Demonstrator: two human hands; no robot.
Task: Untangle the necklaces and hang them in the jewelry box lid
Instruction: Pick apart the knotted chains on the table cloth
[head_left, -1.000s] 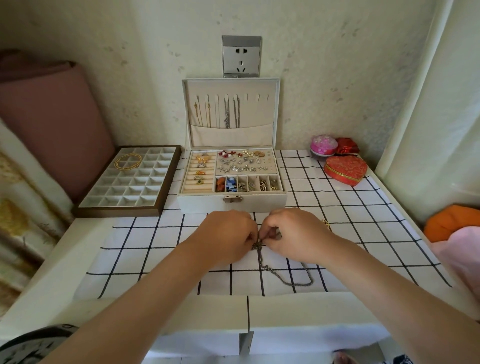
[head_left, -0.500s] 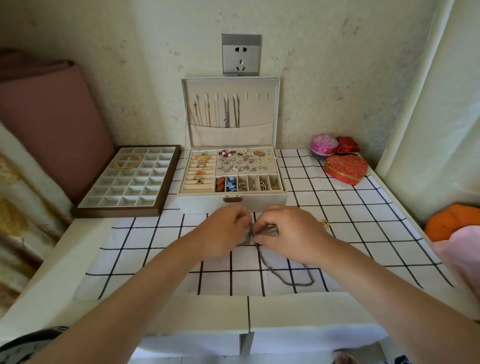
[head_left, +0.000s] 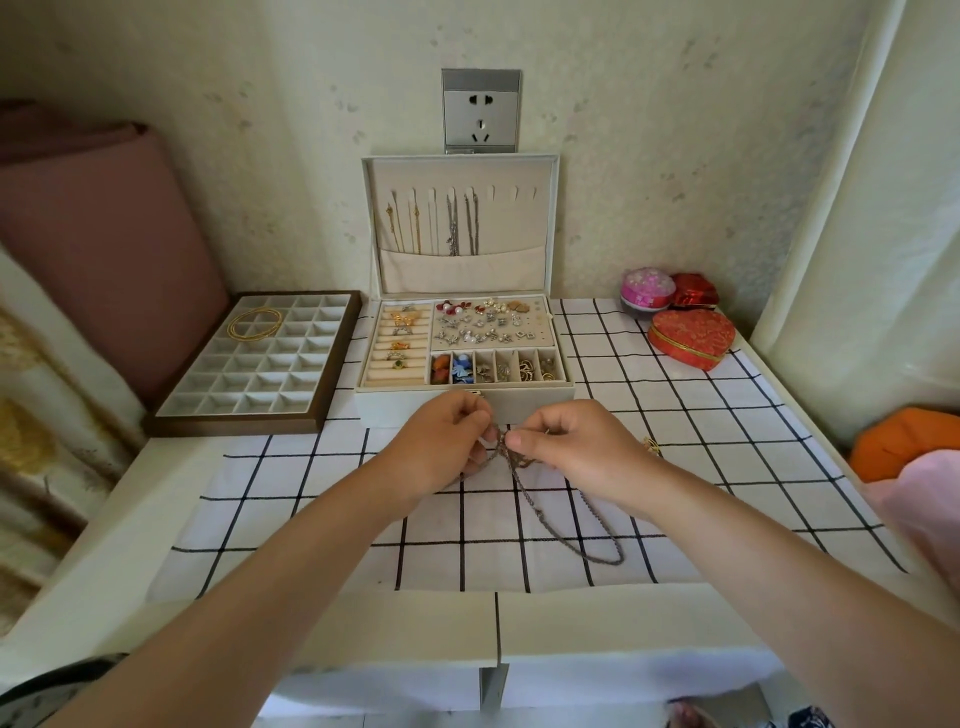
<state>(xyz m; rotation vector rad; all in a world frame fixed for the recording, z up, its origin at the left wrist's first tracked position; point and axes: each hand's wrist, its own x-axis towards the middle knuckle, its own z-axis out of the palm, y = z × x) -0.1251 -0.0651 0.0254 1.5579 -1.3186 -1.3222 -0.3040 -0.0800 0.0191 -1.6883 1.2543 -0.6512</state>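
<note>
Both hands, left hand (head_left: 441, 447) and right hand (head_left: 576, 447), pinch the chain (head_left: 566, 530) at the knot; limp, light, snag-prone, so grip near tangle.

Both forearms reach in from the near edge and converge. The left grip (head_left: 441, 441) and right grip (head_left: 576, 447) (fingers curled, almost touching) pinch the necklace (head_left: 540, 514).

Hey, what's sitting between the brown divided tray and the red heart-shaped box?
The open jewelry box stands between them, against the wall, as the head view shows.
</note>
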